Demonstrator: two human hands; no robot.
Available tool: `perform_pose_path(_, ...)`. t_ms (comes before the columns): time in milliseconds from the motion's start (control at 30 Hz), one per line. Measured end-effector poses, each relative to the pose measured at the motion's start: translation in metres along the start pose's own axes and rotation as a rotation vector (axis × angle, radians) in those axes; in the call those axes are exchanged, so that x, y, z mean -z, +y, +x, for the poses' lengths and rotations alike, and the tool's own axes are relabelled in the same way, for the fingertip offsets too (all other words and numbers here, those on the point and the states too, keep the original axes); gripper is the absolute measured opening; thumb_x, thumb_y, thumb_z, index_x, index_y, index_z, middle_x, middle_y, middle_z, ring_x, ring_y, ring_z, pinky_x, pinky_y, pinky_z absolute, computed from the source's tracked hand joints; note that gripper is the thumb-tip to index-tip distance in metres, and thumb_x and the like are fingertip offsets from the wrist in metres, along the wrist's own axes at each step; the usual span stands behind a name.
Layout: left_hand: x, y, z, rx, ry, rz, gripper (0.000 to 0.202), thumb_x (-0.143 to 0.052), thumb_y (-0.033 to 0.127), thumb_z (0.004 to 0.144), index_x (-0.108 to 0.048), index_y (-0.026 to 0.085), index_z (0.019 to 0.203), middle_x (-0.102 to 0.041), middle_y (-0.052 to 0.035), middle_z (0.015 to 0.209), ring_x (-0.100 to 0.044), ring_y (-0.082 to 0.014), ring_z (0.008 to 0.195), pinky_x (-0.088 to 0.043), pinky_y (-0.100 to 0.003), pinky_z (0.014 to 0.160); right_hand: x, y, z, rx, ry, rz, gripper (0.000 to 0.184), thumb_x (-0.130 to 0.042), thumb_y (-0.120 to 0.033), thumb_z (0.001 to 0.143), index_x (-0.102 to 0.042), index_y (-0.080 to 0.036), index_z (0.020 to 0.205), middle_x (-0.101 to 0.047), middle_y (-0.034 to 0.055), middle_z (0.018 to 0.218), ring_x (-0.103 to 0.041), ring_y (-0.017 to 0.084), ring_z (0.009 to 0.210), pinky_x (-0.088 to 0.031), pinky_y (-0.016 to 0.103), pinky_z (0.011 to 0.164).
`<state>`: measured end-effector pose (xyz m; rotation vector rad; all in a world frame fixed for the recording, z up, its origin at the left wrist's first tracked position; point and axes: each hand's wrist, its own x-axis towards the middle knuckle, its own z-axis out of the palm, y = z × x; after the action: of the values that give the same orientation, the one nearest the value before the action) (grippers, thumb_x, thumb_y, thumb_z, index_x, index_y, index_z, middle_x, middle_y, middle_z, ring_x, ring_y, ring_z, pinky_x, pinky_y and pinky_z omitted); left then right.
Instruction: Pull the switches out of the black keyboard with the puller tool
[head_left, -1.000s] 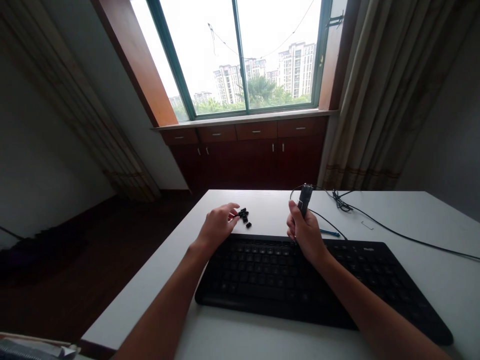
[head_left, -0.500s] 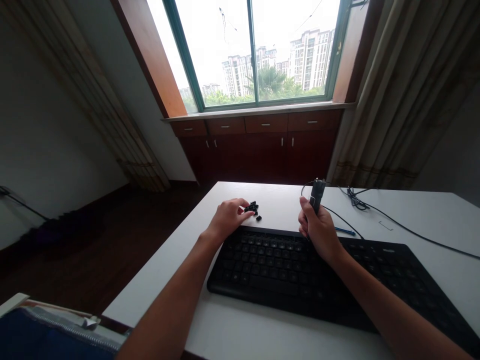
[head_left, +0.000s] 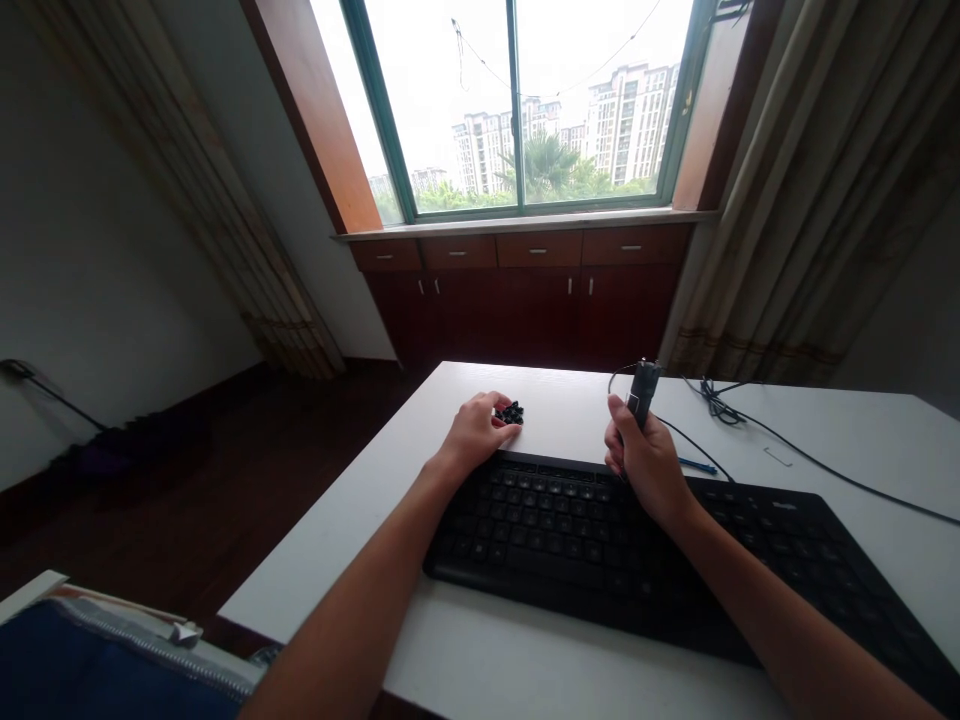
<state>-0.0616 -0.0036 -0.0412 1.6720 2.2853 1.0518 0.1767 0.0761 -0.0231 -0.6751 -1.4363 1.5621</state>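
My left hand (head_left: pixel 478 428) rests on the white table at the keyboard's back left corner. Its thumb and fingers stand apart, curved around the left side of a small pile of black pieces (head_left: pixel 513 414), which look like keycaps. In my right hand (head_left: pixel 643 450) is a black stick-shaped device (head_left: pixel 643 388), held upright in wrapped fingers above the keyboard's back edge. Small metal tips show at its top; its lower end is hidden by the hand. Below both hands lies the black keyboard (head_left: pixel 540 530), partly covered by my right forearm.
A blue pen-like stick (head_left: pixel 699 466) lies behind the keyboard, right of my right hand. Black cables (head_left: pixel 795 453) run across the back right of the white table (head_left: pixel 315 565). A thin bent wire (head_left: pixel 777 458) lies near them. Lower left is a blue zippered item (head_left: pixel 90 660).
My left hand has drawn a stray black piece into the pile, which is now tighter. The right hand keeps its hold on the device. The whole view has shifted slightly.
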Motion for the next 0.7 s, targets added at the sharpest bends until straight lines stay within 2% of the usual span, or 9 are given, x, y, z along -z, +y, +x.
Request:
perform_pose_path(133, -0.002, -0.006, 0.003, -0.027, 0.038, -0.003, 0.026, -0.072, 0.023, 0.082, -0.067, 0.016, 0.107, -0.068, -0.0072, 0.113, -0.071, -0.0155, 0.079, -0.06, -0.029, 0.078, 0.002, 0.003, -0.001, 0.008, -0.011, 0.015, 0.047, -0.06, -0.058, 0.092, -0.041, -0.023, 0.067, -0.041, -0.0077, 0.051, -0.039, 0.008, 0.039, -0.035, 0.022, 0.038)
perform_pose_path(233, 0.0, -0.001, 0.003, -0.066, 0.064, 0.016, 0.024, -0.072, 0.024, 0.083, -0.068, 0.018, 0.106, -0.068, -0.0065, 0.112, -0.07, -0.0166, 0.08, -0.06, -0.031, 0.078, 0.002, 0.001, -0.001, 0.016, -0.008, 0.035, 0.047, -0.06, -0.058, 0.092, -0.043, -0.022, 0.066, -0.041, -0.0073, 0.051, -0.04, 0.008, 0.04, -0.036, 0.022, 0.039)
perform_pose_path(333, 0.002, 0.018, -0.004, -0.128, 0.082, 0.031, 0.019, -0.065, 0.031, 0.09, -0.068, 0.021, 0.106, -0.067, -0.005, 0.111, -0.069, -0.0166, 0.081, -0.058, -0.032, 0.078, 0.003, -0.006, 0.003, 0.029, 0.021, 0.085, 0.046, -0.059, -0.058, 0.092, -0.047, -0.022, 0.067, -0.045, -0.0055, 0.054, -0.044, 0.01, 0.045, -0.042, 0.024, 0.045)
perform_pose_path(400, 0.003, 0.035, -0.011, -0.209, 0.08, 0.053, 0.019, -0.061, 0.034, 0.094, -0.067, 0.022, 0.106, -0.068, -0.0038, 0.109, -0.068, -0.0155, 0.079, -0.056, -0.032, 0.076, 0.005, -0.012, 0.007, 0.031, 0.059, 0.139, 0.044, -0.06, -0.058, 0.092, -0.051, -0.022, 0.069, -0.05, -0.0038, 0.059, -0.05, 0.012, 0.052, -0.049, 0.025, 0.055)
perform_pose_path(500, 0.001, 0.06, -0.024, -0.354, 0.017, 0.084, 0.018, -0.057, 0.035, 0.097, -0.066, 0.023, 0.106, -0.068, -0.0026, 0.11, -0.066, -0.0133, 0.074, -0.054, -0.029, 0.071, 0.013, -0.019, 0.012, 0.004, 0.074, 0.137, 0.041, -0.061, -0.06, 0.09, -0.056, -0.022, 0.074, -0.06, -0.0003, 0.072, -0.059, 0.016, 0.071, -0.055, 0.027, 0.069)
perform_pose_path(600, -0.005, 0.08, -0.038, -0.458, -0.054, 0.125, 0.021, -0.053, 0.037, 0.1, -0.066, 0.022, 0.105, -0.069, -0.0027, 0.108, -0.067, -0.0147, 0.079, -0.052, -0.029, 0.071, 0.021, -0.021, 0.011, -0.02, 0.06, 0.072, 0.046, -0.056, -0.067, 0.089, -0.061, -0.023, 0.078, -0.062, 0.0021, 0.084, -0.058, 0.016, 0.077, -0.052, 0.025, 0.063)
perform_pose_path(700, -0.013, 0.094, -0.049, -0.544, -0.131, 0.16, 0.024, -0.052, 0.04, 0.101, -0.067, 0.021, 0.105, -0.07, -0.0041, 0.105, -0.067, -0.0192, 0.09, -0.052, -0.031, 0.076, 0.027, -0.019, 0.001, -0.06, 0.05, 0.134, 0.048, -0.054, -0.071, 0.088, -0.061, -0.024, 0.082, -0.058, 0.0003, 0.08, -0.049, 0.013, 0.061, -0.043, 0.024, 0.049)
